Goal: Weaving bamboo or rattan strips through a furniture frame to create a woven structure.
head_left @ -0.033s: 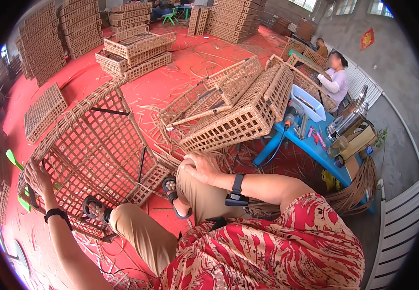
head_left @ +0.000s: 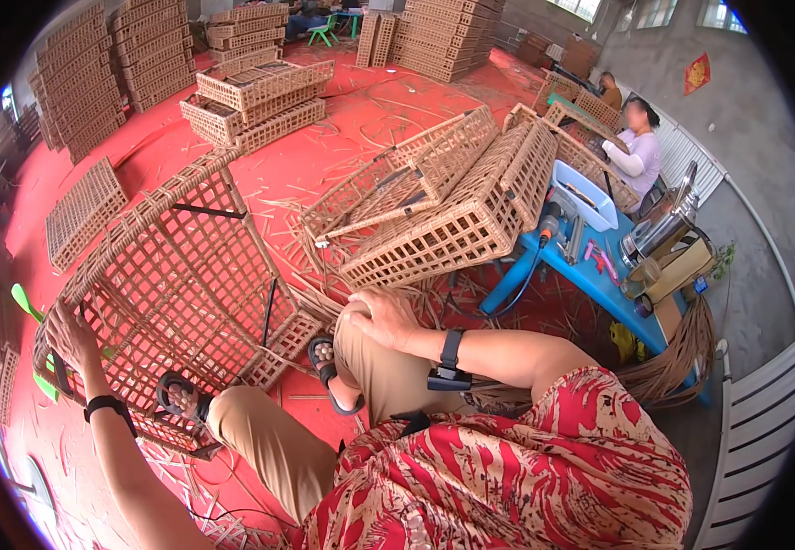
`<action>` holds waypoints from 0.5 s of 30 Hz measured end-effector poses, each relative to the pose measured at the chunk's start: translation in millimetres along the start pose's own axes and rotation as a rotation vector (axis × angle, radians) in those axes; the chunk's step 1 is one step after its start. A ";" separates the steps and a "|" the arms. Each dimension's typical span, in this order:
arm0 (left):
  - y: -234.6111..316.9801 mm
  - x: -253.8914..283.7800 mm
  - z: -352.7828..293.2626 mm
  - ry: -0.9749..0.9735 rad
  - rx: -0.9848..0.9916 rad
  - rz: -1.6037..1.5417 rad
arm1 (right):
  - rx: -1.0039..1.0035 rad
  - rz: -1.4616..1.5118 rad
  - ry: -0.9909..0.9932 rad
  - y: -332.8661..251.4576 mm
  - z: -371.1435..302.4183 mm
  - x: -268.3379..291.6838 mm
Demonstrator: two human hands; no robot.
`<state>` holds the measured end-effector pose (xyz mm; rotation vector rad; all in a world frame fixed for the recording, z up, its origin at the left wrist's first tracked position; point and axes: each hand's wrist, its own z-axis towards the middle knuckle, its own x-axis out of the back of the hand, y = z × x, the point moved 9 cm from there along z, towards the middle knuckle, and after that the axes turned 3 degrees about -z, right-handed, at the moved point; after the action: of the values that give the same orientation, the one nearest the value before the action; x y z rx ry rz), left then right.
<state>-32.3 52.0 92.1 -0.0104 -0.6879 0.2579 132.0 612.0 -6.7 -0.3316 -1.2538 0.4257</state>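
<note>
A large open-weave wicker basket (head_left: 173,284) stands tilted on the floor in front of me on the left, with black metal bars at its corners. My left hand (head_left: 72,341) rests on its near left rim, fingers bent over the woven edge. My right hand (head_left: 384,316) lies on my right knee and holds nothing, its fingers loosely spread. A sandalled foot (head_left: 182,397) is beside the lower part of the basket.
More wicker baskets (head_left: 452,243) lean together ahead. At right, a blue table (head_left: 640,321) carries a drill (head_left: 550,220), a white-blue tray (head_left: 590,203) and a metal pot. A co-worker (head_left: 638,151) sits beyond. Cane strips litter the red floor (head_left: 278,174); a cane bundle (head_left: 682,357) hangs by the table.
</note>
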 end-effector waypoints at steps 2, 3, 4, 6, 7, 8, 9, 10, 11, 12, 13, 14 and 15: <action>0.3 0.4 -0.3 0.016 -0.008 0.002 | -0.005 0.002 0.001 0.0 0.0 0.0; 2.1 0.1 0.3 0.008 -0.004 0.012 | -0.011 -0.017 -0.007 1.2 0.3 -0.4; 3.5 -0.1 0.7 -0.001 0.000 0.023 | -0.017 -0.036 -0.014 2.2 0.1 -1.0; 1.8 0.2 0.4 0.000 0.001 0.023 | -0.014 -0.034 -0.011 2.4 0.2 -2.0; 0.9 0.5 0.2 0.001 0.001 0.022 | -0.011 -0.032 -0.007 2.6 0.4 -2.4; 1.7 0.5 0.6 0.001 0.001 0.021 | -0.012 -0.033 -0.007 3.5 0.4 -3.3; 1.8 -0.4 1.0 -0.009 0.008 0.023 | -0.024 -0.011 -0.012 5.4 0.5 -4.7; 2.0 -1.3 1.5 -0.019 0.016 0.024 | -0.035 0.010 -0.017 7.0 0.5 -5.6; 1.8 -1.2 1.5 -0.019 0.016 0.024 | -0.035 0.010 -0.017 6.7 0.4 -5.6; 1.5 -1.1 1.6 -0.020 0.018 0.027 | -0.036 0.008 -0.018 6.2 0.2 -5.4; 1.4 -1.2 1.7 -0.020 0.021 0.030 | -0.036 0.007 -0.019 5.8 0.0 -5.0; 0.5 -1.3 1.6 -0.020 0.022 0.031 | -0.035 0.007 -0.020 4.6 -0.1 -4.7; -0.5 -1.4 1.4 -0.020 0.028 0.031 | -0.035 0.006 -0.020 3.7 -0.3 -4.3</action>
<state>-34.1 51.1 92.4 0.0081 -0.7046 0.2973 130.7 613.2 -12.1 -0.3624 -1.2814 0.4136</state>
